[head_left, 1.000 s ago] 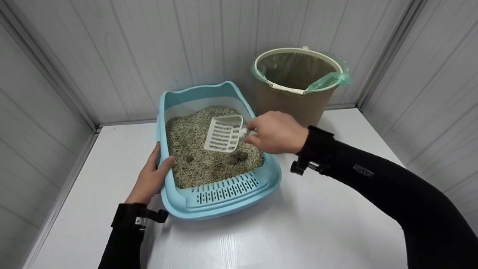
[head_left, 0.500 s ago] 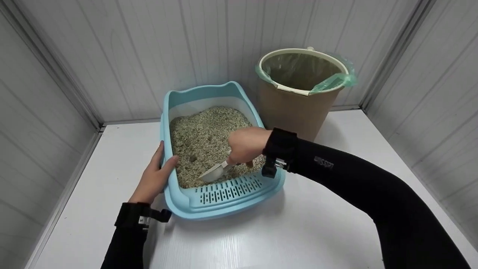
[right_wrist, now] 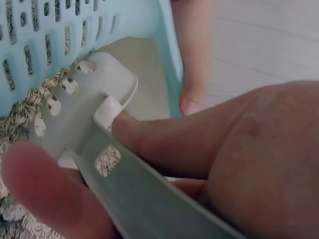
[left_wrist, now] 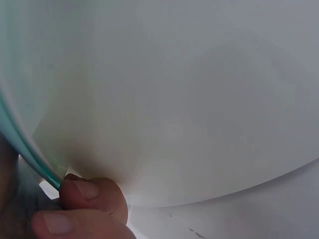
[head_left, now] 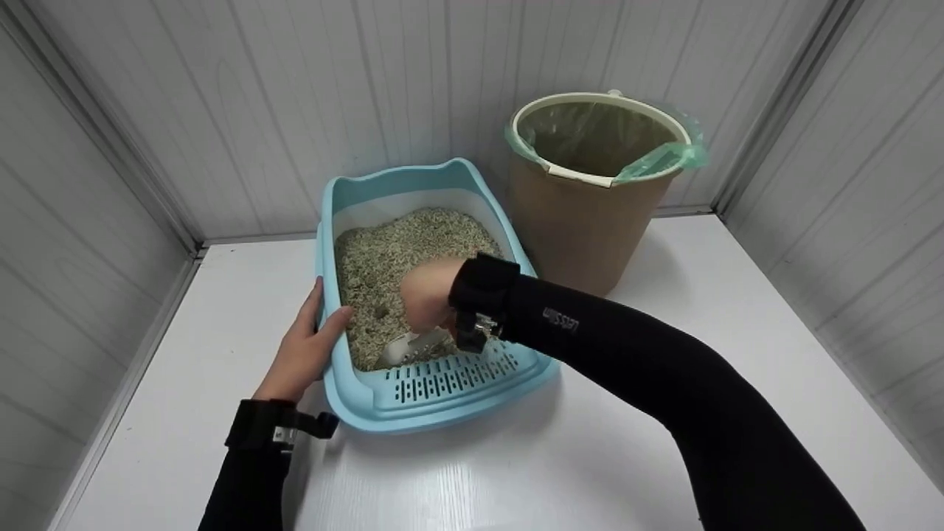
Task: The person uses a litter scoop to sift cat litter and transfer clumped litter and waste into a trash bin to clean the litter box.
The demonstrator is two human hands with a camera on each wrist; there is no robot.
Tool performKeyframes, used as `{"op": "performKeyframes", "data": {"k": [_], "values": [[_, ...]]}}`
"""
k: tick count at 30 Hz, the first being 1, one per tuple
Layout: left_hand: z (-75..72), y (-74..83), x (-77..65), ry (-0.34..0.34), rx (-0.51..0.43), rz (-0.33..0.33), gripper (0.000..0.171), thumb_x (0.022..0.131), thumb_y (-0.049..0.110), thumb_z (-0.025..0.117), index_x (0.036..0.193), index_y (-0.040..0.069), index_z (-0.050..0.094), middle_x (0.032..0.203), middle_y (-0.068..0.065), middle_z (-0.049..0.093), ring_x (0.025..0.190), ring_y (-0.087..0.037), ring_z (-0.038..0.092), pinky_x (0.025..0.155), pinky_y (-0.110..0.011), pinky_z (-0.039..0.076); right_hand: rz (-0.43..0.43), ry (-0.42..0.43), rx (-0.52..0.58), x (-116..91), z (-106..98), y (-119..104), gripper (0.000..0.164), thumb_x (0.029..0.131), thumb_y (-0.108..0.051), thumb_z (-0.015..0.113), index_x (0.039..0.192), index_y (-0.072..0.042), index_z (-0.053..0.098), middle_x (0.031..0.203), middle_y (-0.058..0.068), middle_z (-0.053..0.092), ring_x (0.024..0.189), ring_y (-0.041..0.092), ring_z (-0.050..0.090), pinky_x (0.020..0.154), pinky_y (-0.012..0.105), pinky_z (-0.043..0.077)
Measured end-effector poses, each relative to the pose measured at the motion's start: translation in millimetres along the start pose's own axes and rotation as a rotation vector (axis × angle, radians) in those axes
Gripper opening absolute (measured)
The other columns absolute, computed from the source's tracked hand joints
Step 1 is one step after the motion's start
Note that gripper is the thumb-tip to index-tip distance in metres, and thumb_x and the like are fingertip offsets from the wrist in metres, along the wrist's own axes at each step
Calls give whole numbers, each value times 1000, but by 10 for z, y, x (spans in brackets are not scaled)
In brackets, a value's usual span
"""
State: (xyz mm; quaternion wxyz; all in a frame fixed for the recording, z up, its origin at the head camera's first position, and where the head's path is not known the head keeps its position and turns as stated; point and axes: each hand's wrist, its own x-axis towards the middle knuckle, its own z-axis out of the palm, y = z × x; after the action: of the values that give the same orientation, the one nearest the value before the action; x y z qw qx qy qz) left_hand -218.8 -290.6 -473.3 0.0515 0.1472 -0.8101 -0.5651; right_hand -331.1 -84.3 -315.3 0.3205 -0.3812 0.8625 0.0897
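A blue-rimmed litter box (head_left: pixel 442 417) holds pale brown pellet litter (head_left: pixel 420 232). My left hand (head_left: pixel 299 354) grips its left rim, thumb on top; in the left wrist view the fingers (left_wrist: pixel 94 194) lie against the outer wall below the rim. Over the litter, my right hand (head_left: pixel 430 295) holds a white slotted litter scoop (head_left: pixel 402 349) by its handle. The scoop's blade (right_wrist: pixel 75 94) is down in the litter beside the slotted front ledge (right_wrist: pixel 30 42), near the left inner wall. One dark clump (head_left: pixel 380 311) lies left of the right hand. The forearm hides the box's right part.
Behind and right of the box stands a tall brown bin (head_left: pixel 582 236) with a cream rim and green bag liner (head_left: pixel 660 162). Grey panelled walls (head_left: pixel 295 110) enclose the white table (head_left: pixel 627 442) at the back and sides.
My right hand has lowered the scoop from above the litter into it, then moved it left along the front ledge. The left hand has kept its grip on the rim.
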Motion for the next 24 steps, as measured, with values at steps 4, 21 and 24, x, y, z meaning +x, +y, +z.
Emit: {"op": "performKeyframes", "data": {"k": [4,21,24], "values": [[-8,13,2,1,7,6,98,109,70,58,179,40,-5,187,-14,1,165,-45,26,123,-61,35,-4,46,-104,103,102,-180,35,115,-23,58,80,-17,59,89,0,57,62,16,43,61,32,37],[8,-18,-4,-9,7,32,96,111,69,56,179,40,-5,187,-12,-1,169,-44,16,126,-61,31,-59,325,52,778,370,-199,26,116,-25,64,104,-15,84,116,4,79,82,18,62,76,32,44],[-2,-15,-10,-17,2,27,97,111,68,56,179,40,-6,187,-12,-2,169,-44,16,127,-61,30,-48,306,137,878,351,-143,27,117,-21,61,102,-15,82,118,4,78,80,17,54,76,32,40]]}}
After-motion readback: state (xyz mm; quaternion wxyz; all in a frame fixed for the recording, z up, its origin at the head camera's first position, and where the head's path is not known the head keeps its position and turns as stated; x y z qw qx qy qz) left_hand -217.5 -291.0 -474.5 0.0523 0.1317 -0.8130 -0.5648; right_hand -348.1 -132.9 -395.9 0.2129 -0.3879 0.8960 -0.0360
